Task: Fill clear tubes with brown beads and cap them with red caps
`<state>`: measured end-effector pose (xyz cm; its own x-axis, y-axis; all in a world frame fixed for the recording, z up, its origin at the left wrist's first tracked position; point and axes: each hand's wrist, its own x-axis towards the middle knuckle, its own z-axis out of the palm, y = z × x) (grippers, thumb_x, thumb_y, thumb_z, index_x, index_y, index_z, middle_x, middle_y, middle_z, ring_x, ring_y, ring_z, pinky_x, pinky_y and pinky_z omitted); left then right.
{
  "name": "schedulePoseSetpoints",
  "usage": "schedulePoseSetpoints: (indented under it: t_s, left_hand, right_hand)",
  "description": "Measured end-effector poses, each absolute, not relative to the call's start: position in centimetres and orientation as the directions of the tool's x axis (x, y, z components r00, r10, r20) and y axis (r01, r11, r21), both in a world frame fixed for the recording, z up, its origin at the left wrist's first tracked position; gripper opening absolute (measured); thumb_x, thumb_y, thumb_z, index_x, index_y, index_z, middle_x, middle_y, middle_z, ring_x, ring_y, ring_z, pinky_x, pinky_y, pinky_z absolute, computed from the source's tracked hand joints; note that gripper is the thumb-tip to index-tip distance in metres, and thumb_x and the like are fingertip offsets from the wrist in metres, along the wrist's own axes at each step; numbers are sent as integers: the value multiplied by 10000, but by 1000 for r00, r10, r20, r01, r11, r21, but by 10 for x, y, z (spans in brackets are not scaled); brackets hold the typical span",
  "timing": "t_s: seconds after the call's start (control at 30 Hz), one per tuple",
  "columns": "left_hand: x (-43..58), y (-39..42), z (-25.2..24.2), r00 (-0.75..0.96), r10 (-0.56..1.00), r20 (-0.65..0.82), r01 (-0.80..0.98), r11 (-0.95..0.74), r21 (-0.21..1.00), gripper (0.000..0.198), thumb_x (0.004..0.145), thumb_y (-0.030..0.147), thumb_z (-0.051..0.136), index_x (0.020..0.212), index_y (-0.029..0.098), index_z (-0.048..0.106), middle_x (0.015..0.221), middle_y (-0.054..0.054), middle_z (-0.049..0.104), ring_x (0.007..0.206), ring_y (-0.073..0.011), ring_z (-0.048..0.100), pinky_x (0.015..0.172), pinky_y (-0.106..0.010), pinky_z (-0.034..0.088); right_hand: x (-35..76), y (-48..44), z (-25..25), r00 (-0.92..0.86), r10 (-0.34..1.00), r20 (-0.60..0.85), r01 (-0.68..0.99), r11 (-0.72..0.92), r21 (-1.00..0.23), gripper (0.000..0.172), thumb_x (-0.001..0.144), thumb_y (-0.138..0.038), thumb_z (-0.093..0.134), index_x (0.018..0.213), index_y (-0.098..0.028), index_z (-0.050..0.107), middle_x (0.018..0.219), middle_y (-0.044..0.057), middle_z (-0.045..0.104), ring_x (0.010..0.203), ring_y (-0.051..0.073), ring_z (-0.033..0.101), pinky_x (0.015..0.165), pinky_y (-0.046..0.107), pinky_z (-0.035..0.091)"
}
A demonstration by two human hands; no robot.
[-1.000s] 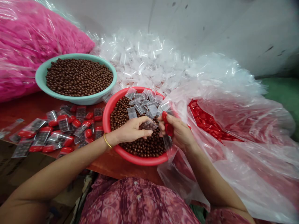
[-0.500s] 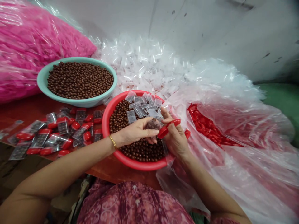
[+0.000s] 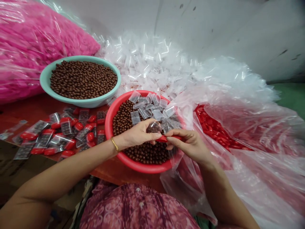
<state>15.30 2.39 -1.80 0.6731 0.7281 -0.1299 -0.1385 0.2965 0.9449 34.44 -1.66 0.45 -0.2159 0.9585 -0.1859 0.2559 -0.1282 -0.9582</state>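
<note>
Over the red bowl (image 3: 109, 122), my left hand (image 3: 137, 133) is closed around a small clear plastic container (image 3: 153, 127) with brown balls inside. My right hand (image 3: 190, 143) pinches a red plastic cap (image 3: 164, 139) close by the container's near end; my fingers partly hide where the two meet. Loose brown balls (image 3: 145, 157) lie in the bowl under my hands. Several empty clear plastic sleeves (image 3: 142, 109) rest on the balls at the bowl's far side.
A teal bowl (image 3: 45, 81) of brown balls stands behind on the left. Red-capped filled containers (image 3: 59, 143) lie at the table's left. Clear plastic pieces (image 3: 152, 63) are heaped at the back, red caps (image 3: 212, 127) sit in plastic sheeting at right, and a pink bag (image 3: 47, 41) is far left.
My right hand has turned and brought the red cap in against the container, its fingers now pointing left. My left hand keeps its hold. The view has shifted slightly.
</note>
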Motion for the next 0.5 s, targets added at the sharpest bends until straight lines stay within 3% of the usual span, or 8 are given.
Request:
schedulePoseSetpoints:
  t_s: [0.13, 0.23, 0.33, 0.5]
  left_hand:
    - [153, 24, -17, 646, 738, -195, -121, 351, 928, 284, 685, 229, 720, 845, 137, 504, 693, 49, 555, 575, -39, 528, 564, -171, 487]
    - [151, 24, -17, 627, 744, -232, -114, 382, 917, 249, 682, 212, 696, 826, 136, 507, 671, 32, 603, 526, -39, 542, 540, -166, 473]
    - [150, 23, -15, 674, 690, -263, -64, 409, 910, 218, 657, 175, 663, 811, 137, 513, 639, 16, 635, 490, -56, 558, 507, -171, 470]
    - [148, 23, -13, 760, 573, -306, 40, 428, 903, 159, 619, 142, 613, 747, 140, 519, 576, 27, 620, 451, -65, 548, 464, -169, 463]
  right_hand:
    - [352, -15, 4, -220, 963, -155, 313, -81, -946, 233, 726, -394, 697, 827, -198, 624, 715, -1, 626, 590, 104, 584, 545, 235, 503]
    - [355, -8, -2, -112, 988, -102, 303, -64, -951, 323, 701, -376, 711, 966, -213, 624, 822, 9, 630, 662, 111, 582, 573, 240, 507]
    - [353, 1, -5, -54, 997, -63, 228, -49, -972, 362, 645, -383, 746, 951, -219, 639, 714, -33, 565, 587, 100, 544, 551, 251, 493]
    - [339, 11, 3, -259, 966, 7, 302, 88, -949, 232, 658, -337, 735, 847, -209, 694, 644, -24, 582, 573, 105, 523, 567, 259, 454]
